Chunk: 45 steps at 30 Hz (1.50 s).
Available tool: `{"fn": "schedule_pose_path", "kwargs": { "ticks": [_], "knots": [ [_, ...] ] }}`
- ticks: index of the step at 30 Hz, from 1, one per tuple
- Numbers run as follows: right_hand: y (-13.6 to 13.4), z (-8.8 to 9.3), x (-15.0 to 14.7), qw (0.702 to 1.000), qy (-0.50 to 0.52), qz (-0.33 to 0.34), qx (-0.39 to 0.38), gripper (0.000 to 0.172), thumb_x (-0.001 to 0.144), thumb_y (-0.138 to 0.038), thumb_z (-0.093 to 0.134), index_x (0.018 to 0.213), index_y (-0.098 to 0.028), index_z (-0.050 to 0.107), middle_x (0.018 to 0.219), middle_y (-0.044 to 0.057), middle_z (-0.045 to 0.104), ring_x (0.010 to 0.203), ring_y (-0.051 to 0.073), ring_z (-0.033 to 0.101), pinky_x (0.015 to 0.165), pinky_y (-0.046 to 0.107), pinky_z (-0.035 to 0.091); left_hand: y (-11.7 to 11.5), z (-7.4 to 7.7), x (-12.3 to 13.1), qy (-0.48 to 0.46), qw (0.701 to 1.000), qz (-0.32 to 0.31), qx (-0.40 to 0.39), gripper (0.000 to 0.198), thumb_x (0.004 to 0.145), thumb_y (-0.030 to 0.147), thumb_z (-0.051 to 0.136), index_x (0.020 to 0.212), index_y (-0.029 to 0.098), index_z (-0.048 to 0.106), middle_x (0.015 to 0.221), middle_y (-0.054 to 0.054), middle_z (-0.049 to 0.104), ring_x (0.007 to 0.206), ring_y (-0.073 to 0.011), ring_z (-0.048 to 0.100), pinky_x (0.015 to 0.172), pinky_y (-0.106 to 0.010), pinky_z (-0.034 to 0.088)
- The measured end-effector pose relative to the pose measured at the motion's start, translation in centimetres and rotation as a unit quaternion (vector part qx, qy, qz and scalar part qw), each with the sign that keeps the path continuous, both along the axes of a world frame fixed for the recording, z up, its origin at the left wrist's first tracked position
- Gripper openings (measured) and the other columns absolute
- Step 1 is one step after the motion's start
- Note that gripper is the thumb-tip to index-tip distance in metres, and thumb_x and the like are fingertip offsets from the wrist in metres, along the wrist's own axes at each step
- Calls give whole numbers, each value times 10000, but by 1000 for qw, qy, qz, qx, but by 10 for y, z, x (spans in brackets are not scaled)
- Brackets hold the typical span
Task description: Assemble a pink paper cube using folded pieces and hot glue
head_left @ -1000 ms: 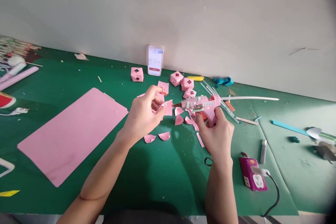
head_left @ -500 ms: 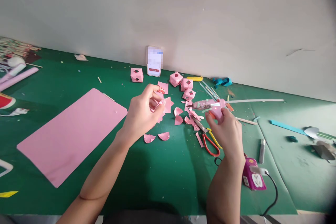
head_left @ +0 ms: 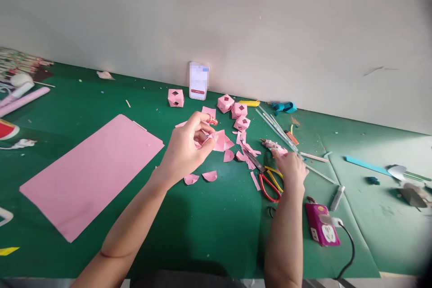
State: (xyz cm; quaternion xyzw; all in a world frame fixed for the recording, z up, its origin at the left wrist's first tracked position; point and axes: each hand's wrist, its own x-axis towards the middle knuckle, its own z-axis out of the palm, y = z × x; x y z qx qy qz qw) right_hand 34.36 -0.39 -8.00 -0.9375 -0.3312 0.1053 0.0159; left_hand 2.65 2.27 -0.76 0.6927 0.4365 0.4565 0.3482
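My left hand (head_left: pixel 187 146) is raised above the green table (head_left: pixel 216 225) and pinches a small bundle of pink paper petals (head_left: pixel 221 140) between thumb and fingers. My right hand (head_left: pixel 290 167) is low over the table to the right, fingers curled round the pink glue gun (head_left: pixel 272 146), whose nozzle end pokes out to the left and lies near the surface. Red and yellow handled scissors (head_left: pixel 270 181) lie just below that hand. Loose pink petals (head_left: pixel 209 175) lie on the table under my left hand.
A big pink sheet (head_left: pixel 91 173) lies on the left. Several pink paper cubes (head_left: pixel 176 97) and a propped phone (head_left: pixel 198 80) stand near the wall. Glue sticks (head_left: pixel 275 125), a purple power strip (head_left: pixel 320 224) with a cable and a teal strip (head_left: pixel 367 165) lie on the right.
My right hand has carried the glue gun away from the petals, to the right and down to the table, uncovering the scissors. My left hand has kept its hold on the petals.
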Motion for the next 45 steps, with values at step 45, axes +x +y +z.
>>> {"fn": "schedule_pose_path", "kwargs": {
  "ticks": [45],
  "knots": [
    [-36, 58, -140, 718, 540, 205, 388, 163, 881, -405, 799, 921, -248, 820, 916, 39, 810, 814, 189, 751, 760, 313, 635, -24, 9, 11, 72, 997, -10, 5, 261, 912, 189, 683, 1144, 255, 584, 983, -2, 798, 933, -196, 803, 706, -259, 681]
  ]
}}
